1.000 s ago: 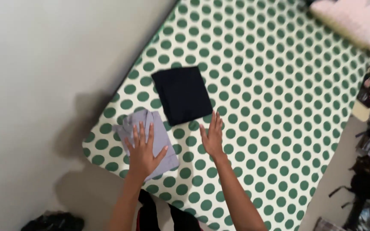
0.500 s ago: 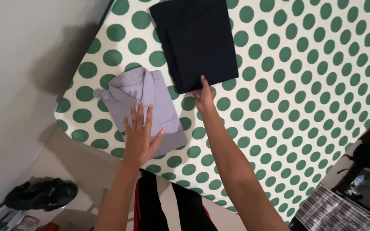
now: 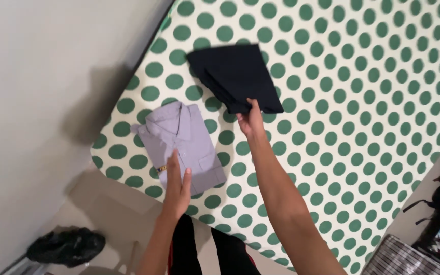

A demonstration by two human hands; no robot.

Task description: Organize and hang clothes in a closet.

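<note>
Head view — your right hand (image 3: 251, 119) pinching the folded dark garment's (image 3: 236, 76) near edge, your left hand (image 3: 175, 188) flat, fingers together, on the folded lilac shirt (image 3: 183, 140), green-dotted sheet (image 3: 342, 127) beneath.

You have 2 folded garments on the bed. The lilac shirt (image 3: 184, 145) lies flat near the bed's corner, folded into a neat rectangle, collar up and pointing away from you, buttoned front facing up, a chest pocket showing. Just beside it, farther up the sheet, the dark navy garment (image 3: 238, 76) is folded into a squarish stack; its near corner is pinched and lifted, and its edges look blurred.
</note>
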